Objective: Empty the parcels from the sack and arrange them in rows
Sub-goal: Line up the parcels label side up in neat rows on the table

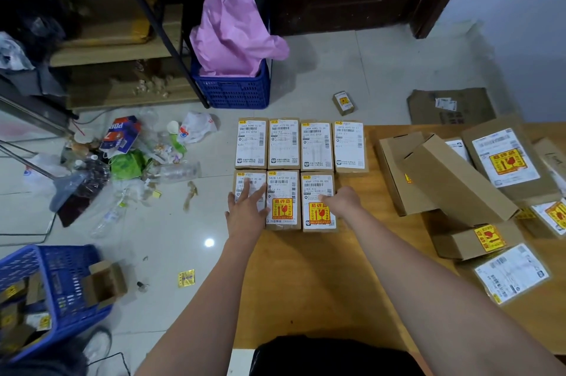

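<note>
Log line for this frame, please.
stage: arranging rows | far row: four parcels | near row: three | left hand: flat on leftmost near parcel | right hand: on rightmost | unsorted pile: right

- I see a blue plastic crate (235, 91) holding crumpled pink plastic sheeting (235, 23).
- Left of me, scattered rubbish (128, 161) litters the pale tiled floor (382, 69).
- A flattened brown cardboard sheet (453, 106) lies beyond.

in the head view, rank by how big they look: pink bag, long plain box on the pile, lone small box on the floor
1. pink bag
2. long plain box, though it is nearer the camera, so true size is unsure
3. small box, far the smallest
</note>
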A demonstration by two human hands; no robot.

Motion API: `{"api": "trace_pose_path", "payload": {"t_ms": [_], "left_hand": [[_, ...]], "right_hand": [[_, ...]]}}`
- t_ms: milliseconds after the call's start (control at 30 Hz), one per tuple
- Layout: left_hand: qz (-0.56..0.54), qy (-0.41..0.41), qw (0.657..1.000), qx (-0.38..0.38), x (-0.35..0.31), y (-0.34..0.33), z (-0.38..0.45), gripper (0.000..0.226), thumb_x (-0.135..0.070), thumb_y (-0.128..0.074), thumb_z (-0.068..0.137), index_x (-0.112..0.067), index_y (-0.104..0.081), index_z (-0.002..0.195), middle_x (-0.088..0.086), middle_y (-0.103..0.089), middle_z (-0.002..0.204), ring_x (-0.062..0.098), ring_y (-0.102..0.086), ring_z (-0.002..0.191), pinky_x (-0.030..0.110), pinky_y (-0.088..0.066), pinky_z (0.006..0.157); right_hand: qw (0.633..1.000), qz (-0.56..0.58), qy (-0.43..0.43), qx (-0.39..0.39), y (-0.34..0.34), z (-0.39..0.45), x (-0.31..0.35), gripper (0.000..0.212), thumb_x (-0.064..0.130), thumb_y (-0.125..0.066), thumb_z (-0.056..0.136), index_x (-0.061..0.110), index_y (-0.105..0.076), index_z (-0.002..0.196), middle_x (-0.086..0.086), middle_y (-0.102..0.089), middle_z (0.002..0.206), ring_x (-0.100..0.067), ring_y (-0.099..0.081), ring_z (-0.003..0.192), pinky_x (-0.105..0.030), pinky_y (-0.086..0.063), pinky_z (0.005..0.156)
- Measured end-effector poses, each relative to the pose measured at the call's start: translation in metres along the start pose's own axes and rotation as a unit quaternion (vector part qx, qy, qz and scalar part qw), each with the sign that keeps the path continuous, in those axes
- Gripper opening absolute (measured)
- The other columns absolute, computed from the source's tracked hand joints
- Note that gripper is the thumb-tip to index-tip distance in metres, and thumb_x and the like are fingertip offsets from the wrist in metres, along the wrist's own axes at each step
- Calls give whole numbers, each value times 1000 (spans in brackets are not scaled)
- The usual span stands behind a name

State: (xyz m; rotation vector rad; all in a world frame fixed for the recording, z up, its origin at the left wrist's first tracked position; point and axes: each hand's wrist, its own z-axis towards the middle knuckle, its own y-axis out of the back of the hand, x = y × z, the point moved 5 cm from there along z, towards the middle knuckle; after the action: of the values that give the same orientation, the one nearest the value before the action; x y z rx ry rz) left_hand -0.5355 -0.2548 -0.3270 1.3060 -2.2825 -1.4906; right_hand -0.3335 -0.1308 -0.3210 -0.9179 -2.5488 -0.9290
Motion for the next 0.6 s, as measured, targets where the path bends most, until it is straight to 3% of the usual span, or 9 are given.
{"api": "trace_pose_path", "payload": {"t_ms": [167, 333, 467, 600], "left_hand": [[-1, -3, 1000, -3, 0, 0, 0, 61, -32, -59, 96, -46, -31, 148, -9, -11, 164, 39, -6, 148, 62, -26, 113], [-4, -4, 1000, -8, 0, 0, 0, 60, -32, -59, 95, -47, -32, 147, -11, -11, 163, 38, -7, 148, 63, -29, 111], [14, -6, 1000, -9, 0, -1, -2, 60, -34, -57, 96, -47, -30, 148, -10, -9, 164, 39, -8, 148, 64, -31, 110], [19, -6, 1000, -16, -7, -1, -7, 61, -33, -56, 97, -43, -27, 150, -7, -2, 165, 43, -9, 146, 65, -25, 112]], "right_hand": [[1000, -10, -1, -2, -1, 0, 1, 35, 24, -66, 94, 4, -58, 121, -12, -62, 129, -29, -60, 116, -31, -47, 80], [1000, -1, -13, -14, -5, 3, -3, 41, 28, -66, 93, 3, -56, 125, -13, -61, 129, -31, -59, 117, -36, -51, 89], [1000, 12, -22, -7, -6, 3, -7, 49, 34, -68, 91, 6, -54, 129, -11, -61, 129, -32, -61, 114, -38, -53, 87], [999, 27, -27, -3, -6, 3, -8, 48, 33, -69, 90, 7, -55, 128, -10, -62, 128, -31, -62, 114, -40, -54, 90]]}}
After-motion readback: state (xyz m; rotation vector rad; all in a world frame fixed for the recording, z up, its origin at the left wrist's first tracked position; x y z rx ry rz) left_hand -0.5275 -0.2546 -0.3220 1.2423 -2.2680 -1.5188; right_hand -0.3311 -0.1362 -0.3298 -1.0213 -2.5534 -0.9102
